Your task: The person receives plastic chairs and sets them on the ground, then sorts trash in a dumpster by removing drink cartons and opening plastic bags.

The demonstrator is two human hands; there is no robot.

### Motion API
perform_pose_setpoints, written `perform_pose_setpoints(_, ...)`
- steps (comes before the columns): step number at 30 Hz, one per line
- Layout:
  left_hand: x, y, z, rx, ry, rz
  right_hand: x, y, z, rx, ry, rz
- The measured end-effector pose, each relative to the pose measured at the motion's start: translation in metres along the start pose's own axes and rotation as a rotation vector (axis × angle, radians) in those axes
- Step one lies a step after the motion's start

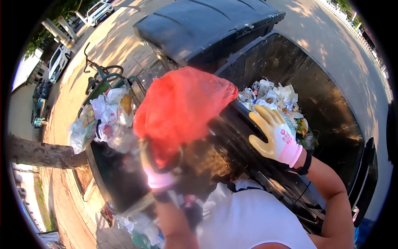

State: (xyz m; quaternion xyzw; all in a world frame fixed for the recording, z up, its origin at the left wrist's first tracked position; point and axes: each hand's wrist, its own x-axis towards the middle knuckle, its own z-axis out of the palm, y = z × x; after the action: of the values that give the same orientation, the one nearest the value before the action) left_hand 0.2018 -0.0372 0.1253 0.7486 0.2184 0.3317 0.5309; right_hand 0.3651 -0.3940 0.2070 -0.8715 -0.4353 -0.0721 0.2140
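A red plastic bag (182, 106), puffed out and partly see-through, is lifted in front of me. My left hand (157, 172), in a white glove with a pink cuff, grips its lower end; motion blurs the fingers. My right hand (275, 135), in a white glove with yellow coated fingers, is stretched flat with the thumb apart. It holds nothing and is over the near edge of the black waste bin (331, 87); whether it touches the rim I cannot tell. Mixed rubbish (271, 97) lies inside that bin, beyond my right fingers.
Bagged rubbish (110, 112) is heaped on a dark container at the left. A second bin with a shut lid (199, 31) stands behind. A bicycle (101, 70), a tree trunk (41, 152) and parked cars (99, 12) are farther left. Loose plastic bags (139, 228) lie low at the left.
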Motion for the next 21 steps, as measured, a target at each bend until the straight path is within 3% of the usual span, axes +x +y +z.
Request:
perform_pose_setpoints(1, -0.009, -0.01, -0.026, 0.284, 0.118, 0.168, -0.006, 0.01, 0.01, -0.031, -0.03, 0.046)
perform_pose_setpoints(4, -0.052, -0.021, -0.125, 0.343, 0.216, 0.072, -0.021, 0.022, 0.041, -0.059, -0.174, 0.212)
perform_pose_setpoints(6, -0.089, -0.024, -0.185, 0.455, 0.31, 0.036, -0.033, 0.027, 0.064, 0.07, -0.151, 0.222)
perform_pose_setpoints(9, -0.154, -0.003, -0.26, 0.845, 0.356, -0.01, -0.04, 0.038, 0.082, -0.06, -0.114, 0.192)
perform_pose_setpoints(12, -0.256, -0.023, -0.33, 0.211, 0.713, -0.29, -0.035, 0.022, 0.078, -0.01, -0.178, 0.301)
perform_pose_setpoints(15, -0.331, -0.025, -0.363, 0.102, 1.025, -0.378, -0.037, 0.029, 0.083, -0.109, -0.161, 0.276)
perform_pose_setpoints(17, -0.356, -0.009, -0.374, -0.247, 1.287, -0.507, -0.038, 0.037, 0.085, -0.137, -0.152, 0.245)
perform_pose_setpoints(19, -0.459, -0.056, -0.412, 0.093, 1.265, -0.503, -0.04, 0.046, 0.089, -0.152, -0.14, 0.221)
perform_pose_setpoints(21, -0.497, -0.077, -0.414, 0.167, 1.41, -0.517, -0.04, 0.049, 0.089, -0.153, -0.136, 0.207)
